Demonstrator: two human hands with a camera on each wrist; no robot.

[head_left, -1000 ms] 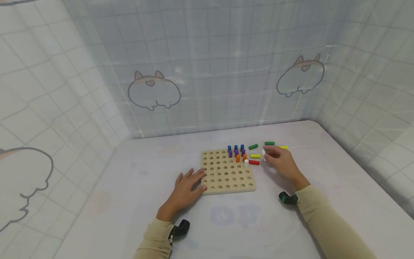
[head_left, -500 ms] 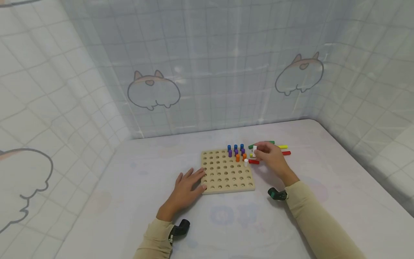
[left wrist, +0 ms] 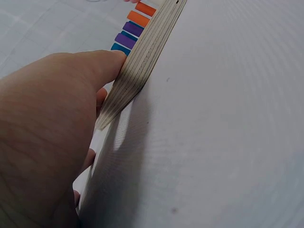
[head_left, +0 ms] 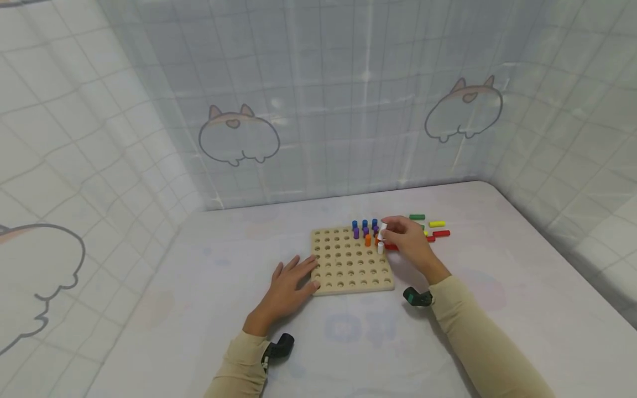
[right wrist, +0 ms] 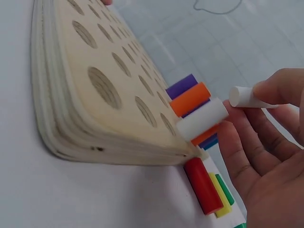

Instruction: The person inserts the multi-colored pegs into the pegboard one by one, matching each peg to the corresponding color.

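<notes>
My right hand (head_left: 409,243) hung over the far right corner of the wooden pegboard (head_left: 348,271), its grip closed in a pinch on a white peg (right wrist: 247,97) between thumb and fingertips. The wrist view showed that peg lying sideways in the fingers, just above and apart from a second white peg (head_left: 380,247) already standing in a hole near the board's right edge. Next to the standing one stood orange pegs (head_left: 367,240), purple pegs (head_left: 356,233) and blue pegs (head_left: 365,224), clustered in the far right holes.

My left hand (head_left: 288,287) lay flat on the table (head_left: 199,309), fingers straight and spread, their tips pressed against the near left edge of the pegboard; the grip held nothing.

Loose pegs lay on the table right of the board: a red peg (right wrist: 203,185) touching its edge by my right palm, a green peg (head_left: 417,216), a yellow peg (head_left: 437,224) and another red peg (head_left: 440,233) farther out.
</notes>
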